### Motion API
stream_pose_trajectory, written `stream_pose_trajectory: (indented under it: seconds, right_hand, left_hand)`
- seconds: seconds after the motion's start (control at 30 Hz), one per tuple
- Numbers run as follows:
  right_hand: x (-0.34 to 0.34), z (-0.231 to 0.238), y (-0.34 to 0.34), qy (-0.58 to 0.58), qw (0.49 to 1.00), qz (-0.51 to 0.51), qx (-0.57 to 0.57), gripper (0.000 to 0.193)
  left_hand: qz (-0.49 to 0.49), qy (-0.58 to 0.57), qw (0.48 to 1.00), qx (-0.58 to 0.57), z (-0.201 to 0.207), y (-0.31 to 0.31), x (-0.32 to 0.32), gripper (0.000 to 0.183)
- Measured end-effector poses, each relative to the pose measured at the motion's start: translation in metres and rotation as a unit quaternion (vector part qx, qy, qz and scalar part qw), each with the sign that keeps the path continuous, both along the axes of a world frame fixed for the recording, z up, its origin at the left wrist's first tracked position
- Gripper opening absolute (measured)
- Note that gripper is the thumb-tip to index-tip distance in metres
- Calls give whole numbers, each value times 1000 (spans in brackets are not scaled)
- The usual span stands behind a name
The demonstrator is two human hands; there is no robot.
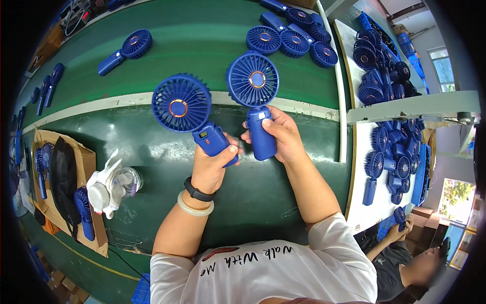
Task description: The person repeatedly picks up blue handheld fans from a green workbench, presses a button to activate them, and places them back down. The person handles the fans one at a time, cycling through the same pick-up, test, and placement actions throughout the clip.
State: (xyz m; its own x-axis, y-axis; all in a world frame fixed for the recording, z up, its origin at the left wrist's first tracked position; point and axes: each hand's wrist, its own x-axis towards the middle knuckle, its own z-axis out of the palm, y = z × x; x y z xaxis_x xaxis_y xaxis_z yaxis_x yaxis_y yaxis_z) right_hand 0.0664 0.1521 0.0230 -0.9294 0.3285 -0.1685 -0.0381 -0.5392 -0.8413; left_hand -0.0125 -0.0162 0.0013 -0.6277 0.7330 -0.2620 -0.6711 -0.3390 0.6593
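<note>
Working over a big green table (273,207), with a cardboard box (88,163) at left! Holding up the blue left fan (185,109), tilted leftward, just beside the right fan (256,93), nearly upright. Clasping one handle in a curled left hand (210,161), pinching the other between thumb and fingers of the right hand (285,133).

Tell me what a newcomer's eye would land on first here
Likely the blue fan in the left hand and the matching fan in the right hand, side by side near the middle. Next, probably, the crowd of similar fans on the white table at the right.
</note>
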Motion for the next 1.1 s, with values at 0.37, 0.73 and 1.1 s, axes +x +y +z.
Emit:
stream_pose_trajectory:
  seconds: [0.37, 0.73, 1.1]
  right_hand:
    - [-5, -19, 9, -13, 999, -33, 21, 40]
    - [-6, -15, 5, -8, 998, -55, 27, 39]
    - [-6, -28, -2, 84, 960, 41, 264, 50]
  left_hand:
    - [-27, 35, 999, 30, -6, 2, 0, 40]
    - [-45, 113, 992, 17, -11, 2, 2, 55]
    - [-26, 10, 997, 70, 18, 6, 5, 87]
